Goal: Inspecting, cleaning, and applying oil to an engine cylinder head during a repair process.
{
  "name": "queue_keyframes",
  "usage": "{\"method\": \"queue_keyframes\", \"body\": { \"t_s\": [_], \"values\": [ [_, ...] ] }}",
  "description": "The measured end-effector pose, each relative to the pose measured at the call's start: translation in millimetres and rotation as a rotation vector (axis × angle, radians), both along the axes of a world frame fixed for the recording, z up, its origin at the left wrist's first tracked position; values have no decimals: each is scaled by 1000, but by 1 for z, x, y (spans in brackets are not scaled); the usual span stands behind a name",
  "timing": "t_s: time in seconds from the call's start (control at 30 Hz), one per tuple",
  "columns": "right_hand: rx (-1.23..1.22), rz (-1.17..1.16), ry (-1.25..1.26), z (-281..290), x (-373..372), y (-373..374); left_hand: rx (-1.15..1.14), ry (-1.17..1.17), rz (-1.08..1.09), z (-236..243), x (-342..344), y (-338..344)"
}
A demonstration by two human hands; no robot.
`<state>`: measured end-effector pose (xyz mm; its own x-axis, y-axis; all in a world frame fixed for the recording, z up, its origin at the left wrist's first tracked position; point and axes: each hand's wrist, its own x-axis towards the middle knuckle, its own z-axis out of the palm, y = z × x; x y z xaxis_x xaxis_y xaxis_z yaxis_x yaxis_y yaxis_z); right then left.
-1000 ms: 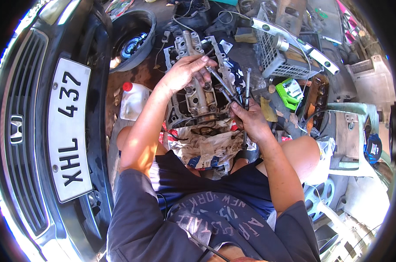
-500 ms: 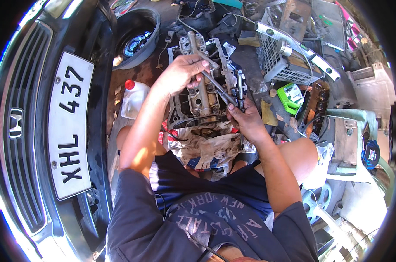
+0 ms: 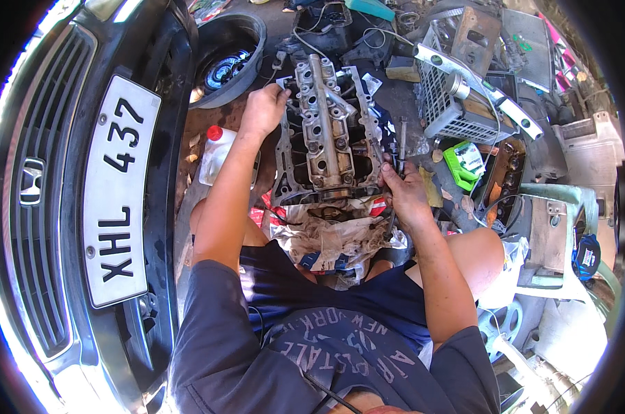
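In front of me lies a grimy metal engine block with a ladder-like casting along its middle. My left hand is at the block's far left edge, fingers closed and pointing inward; whatever is between them is hidden. Close to the block's right side, my right hand is closed around a long steel socket extension bar, which points away from me. More dark tool parts show beside it, partly covered by my fingers. Beneath the block's near end is a dirty plastic sack.
A car's front bumper runs along the left. A round basin and a red-capped jug stand nearby. To the right are a grey crate, a green container and a pale green plastic chair.
My left hand has left the tool it shared with my right hand and moved to the block's far left edge. My right hand has shifted slightly right and nearer, still holding the bar.
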<state>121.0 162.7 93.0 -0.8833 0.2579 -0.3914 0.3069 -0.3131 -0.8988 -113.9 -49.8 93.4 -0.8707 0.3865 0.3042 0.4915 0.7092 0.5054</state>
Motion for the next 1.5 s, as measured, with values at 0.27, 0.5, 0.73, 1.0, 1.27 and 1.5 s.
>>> {"method": "queue_keyframes", "body": {
  "t_s": [0.27, 0.5, 0.73, 1.0, 1.27, 1.5],
  "values": [
    [-51, -2, 19, 6, -1, -5, -161, 97, -116, 10, -10, 21],
    [-45, 6, 8, 9, -2, -6, -398, -21, -315, -5, -4, 28],
    [-31, 5, 4, 5, -1, -4, -664, -151, -164, -3, 0, 41],
    [-76, 13, 14, 2, -2, -5, -608, -82, -397, -25, -21, 38],
    [-91, 21, 18, 6, -3, -7, -575, -5, -313, 2, -2, 42],
    [-61, 70, 84, 4, -3, -7, 241, -735, -798, 26, 81, 63]
  ]
}}
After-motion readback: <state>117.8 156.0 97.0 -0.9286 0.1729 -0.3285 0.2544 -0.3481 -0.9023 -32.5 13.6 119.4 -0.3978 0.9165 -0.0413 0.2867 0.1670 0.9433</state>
